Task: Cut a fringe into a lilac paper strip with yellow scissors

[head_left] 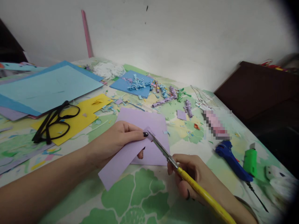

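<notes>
My left hand (123, 137) pinches a strip of purple paper (121, 168), which slants down toward the lower left. In my right hand (189, 177) is a pair of scissors (191, 182) with yellow handles. Their metal blades point up and left and meet the strip's upper end beside my left thumb. Whether the blades are parted there is hard to make out. Beneath the strip a larger purple sheet (156, 155) lies flat on the table.
Black glasses (58, 124) rest on yellow paper (95, 107) at left, near stacked blue sheets (51, 84). Rolled purple pieces (188, 108) and scraps lie behind. At right are a blue glue gun (233, 160) and a green cutter (251, 161). A wall (163, 37) stands behind.
</notes>
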A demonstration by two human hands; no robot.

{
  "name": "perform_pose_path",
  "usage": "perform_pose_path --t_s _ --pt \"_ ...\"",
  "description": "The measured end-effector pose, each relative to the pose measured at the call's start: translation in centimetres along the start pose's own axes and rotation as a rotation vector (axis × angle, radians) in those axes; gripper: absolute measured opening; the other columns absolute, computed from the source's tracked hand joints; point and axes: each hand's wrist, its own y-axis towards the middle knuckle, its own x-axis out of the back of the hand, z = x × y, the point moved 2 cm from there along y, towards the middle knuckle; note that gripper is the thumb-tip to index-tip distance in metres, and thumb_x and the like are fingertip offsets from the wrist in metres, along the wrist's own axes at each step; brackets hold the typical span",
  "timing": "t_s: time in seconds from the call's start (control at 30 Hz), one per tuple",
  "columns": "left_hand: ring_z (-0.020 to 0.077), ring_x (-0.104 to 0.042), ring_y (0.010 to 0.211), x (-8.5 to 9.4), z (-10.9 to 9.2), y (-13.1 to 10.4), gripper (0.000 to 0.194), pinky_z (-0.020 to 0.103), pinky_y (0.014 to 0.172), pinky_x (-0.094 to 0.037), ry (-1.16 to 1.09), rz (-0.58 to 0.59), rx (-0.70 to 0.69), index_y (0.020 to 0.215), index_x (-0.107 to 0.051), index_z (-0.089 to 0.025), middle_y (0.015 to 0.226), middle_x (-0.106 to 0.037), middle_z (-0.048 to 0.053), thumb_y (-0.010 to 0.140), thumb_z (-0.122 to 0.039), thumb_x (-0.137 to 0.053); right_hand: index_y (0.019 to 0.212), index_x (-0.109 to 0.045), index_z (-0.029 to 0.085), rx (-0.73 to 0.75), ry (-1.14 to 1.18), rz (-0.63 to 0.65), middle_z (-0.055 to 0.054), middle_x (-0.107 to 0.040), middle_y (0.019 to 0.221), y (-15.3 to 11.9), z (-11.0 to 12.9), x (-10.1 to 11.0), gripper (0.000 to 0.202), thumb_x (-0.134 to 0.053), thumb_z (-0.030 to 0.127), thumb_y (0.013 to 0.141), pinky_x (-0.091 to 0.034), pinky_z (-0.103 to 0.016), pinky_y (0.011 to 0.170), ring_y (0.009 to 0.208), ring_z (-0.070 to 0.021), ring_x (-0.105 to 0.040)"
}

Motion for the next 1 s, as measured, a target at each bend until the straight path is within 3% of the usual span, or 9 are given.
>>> perform_pose_path --t_s 0.13,0.5,0.63,1.0 --pt "0.0046 -0.047 0.036 0.04 0.02 0.23 0.030 0.013 0.037 -0.031 0.032 -0.005 -0.006 0.057 -0.071 -0.014 0.046 -0.066 0.001 0.082 -0.024 -0.059 0.060 -0.045 0.019 -0.032 -0.026 -0.021 0.009 -0.035 0.049 0.21 0.11 -0.07 0.057 -0.077 0.067 0.058 -0.021 -0.021 0.041 0.045 -0.0073 -0.031" --pt "0.0046 -0.045 0.037 0.21 0.15 0.26 0.028 0.014 0.038 -0.028 0.080 -0.005 -0.011 0.059 -0.072 -0.014 0.047 -0.065 0.001 0.081 -0.029 -0.060 0.061 -0.048 0.019 -0.087 0.009 -0.021 0.009 -0.040 0.047 0.14 -0.26 0.05 0.050 -0.081 0.056 0.059 -0.022 -0.020 0.040 0.043 -0.0064 -0.031" --pt "0.0047 -0.046 0.037 0.23 0.19 0.35 0.034 0.015 0.038 -0.030 0.081 0.006 -0.015 0.052 -0.068 -0.014 0.047 -0.066 0.001 0.081 -0.029 -0.060 0.058 -0.046 0.019 -0.087 0.008 -0.034 0.008 -0.039 0.047 0.21 -0.24 0.06 0.051 -0.082 0.056 0.056 -0.022 -0.020 0.040 0.043 -0.0069 -0.032" --pt "0.0062 -0.047 0.037 0.12 -0.02 0.19 0.028 0.017 0.038 -0.030 0.052 -0.009 -0.007 0.059 -0.070 -0.015 0.048 -0.068 0.002 0.081 -0.029 -0.061 0.066 -0.047 0.019 -0.020 0.015 -0.007 0.008 -0.039 0.052 -0.10 -0.04 0.06 0.032 -0.077 0.031 0.064 -0.022 -0.020 0.043 0.049 -0.0083 -0.030"
